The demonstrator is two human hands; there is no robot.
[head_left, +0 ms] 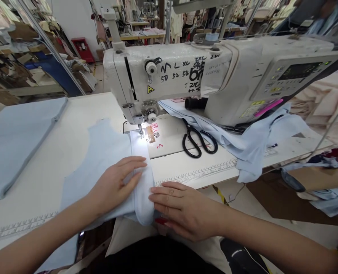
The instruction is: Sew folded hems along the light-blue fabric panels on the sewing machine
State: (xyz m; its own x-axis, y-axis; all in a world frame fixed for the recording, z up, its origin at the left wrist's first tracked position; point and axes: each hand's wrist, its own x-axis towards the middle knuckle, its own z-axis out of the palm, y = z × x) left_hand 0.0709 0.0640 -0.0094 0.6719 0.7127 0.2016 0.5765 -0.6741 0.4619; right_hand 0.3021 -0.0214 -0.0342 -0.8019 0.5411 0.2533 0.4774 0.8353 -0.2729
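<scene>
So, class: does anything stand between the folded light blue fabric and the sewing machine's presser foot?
Nothing visible does: the fabric reaches the presser foot, with the left hand and right hand resting on it. The black-handled scissors lie to the right on the table, clear of that path.
</scene>
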